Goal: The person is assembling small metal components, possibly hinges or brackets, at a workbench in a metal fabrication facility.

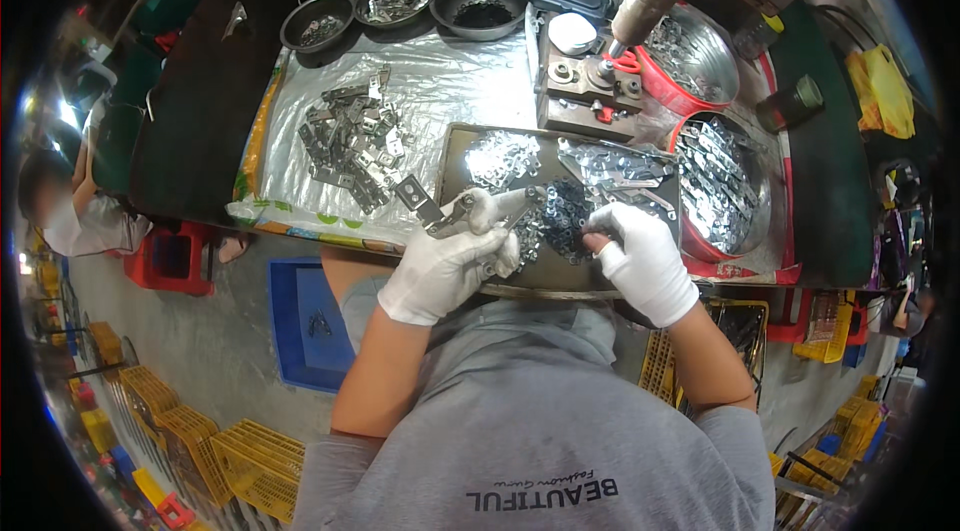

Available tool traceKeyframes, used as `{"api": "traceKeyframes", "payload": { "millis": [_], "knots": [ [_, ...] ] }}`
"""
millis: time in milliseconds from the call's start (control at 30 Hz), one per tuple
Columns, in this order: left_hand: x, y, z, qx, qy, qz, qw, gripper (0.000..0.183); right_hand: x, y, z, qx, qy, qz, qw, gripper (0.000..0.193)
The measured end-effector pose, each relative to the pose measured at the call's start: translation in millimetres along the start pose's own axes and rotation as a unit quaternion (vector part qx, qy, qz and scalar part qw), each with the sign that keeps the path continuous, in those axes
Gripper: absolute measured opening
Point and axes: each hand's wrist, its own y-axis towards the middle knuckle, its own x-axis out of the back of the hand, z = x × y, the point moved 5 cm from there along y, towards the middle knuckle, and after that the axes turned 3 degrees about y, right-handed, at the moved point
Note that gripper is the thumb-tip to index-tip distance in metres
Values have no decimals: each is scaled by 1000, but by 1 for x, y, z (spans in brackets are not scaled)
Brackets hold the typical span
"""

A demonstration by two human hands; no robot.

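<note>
Both hands were at work over the shallow metal tray [550, 280], each in a white glove! The left hand [447, 266] came in from the lower left with its fingers curled in tight, and there in the grip was a metal plate [414, 193], its dark, 2-holed end jutting out to the left, just over the tray's edge. Across went the right hand [640, 266], thumb and fingertips drawn narrow at the dark washers [567, 214]; whether they had pinched 1, you couldn't tell. The right thumb tip poked bare out of its glove.

What a busy tray! Bright small fittings [503, 159] glittered at the back left, flat metal strips [625, 167] lay at the back right, and the dark washers sat heaped between the hands. To the left, a jumbled pile of metal brackets [355, 143] spread over the silvery plastic sheet [480, 71]. Behind the tray stood the die block [585, 118], right under the press ram [650, 1], with red-handled scissors [627, 62] alongside. On the right, 2 red-sided tubs brimmed with metal parts, the nearer tub [703, 250] just beside the tray. And down on the floor, a blue bin [310, 356] held a few dark pieces.
</note>
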Motion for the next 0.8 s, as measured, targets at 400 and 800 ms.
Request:
{"api": "traceKeyframes", "payload": {
  "millis": [400, 800],
  "knots": [
    [-18, 2, 19, 51, 32, 0, 998, 23, -3, 4, 8, -43, 218, -32, 974, 13],
    [-20, 4, 23, 42, 28, 39, 998, 23, -11, 5, -9, -152, 402, -46, 902, 33]
  ]
}}
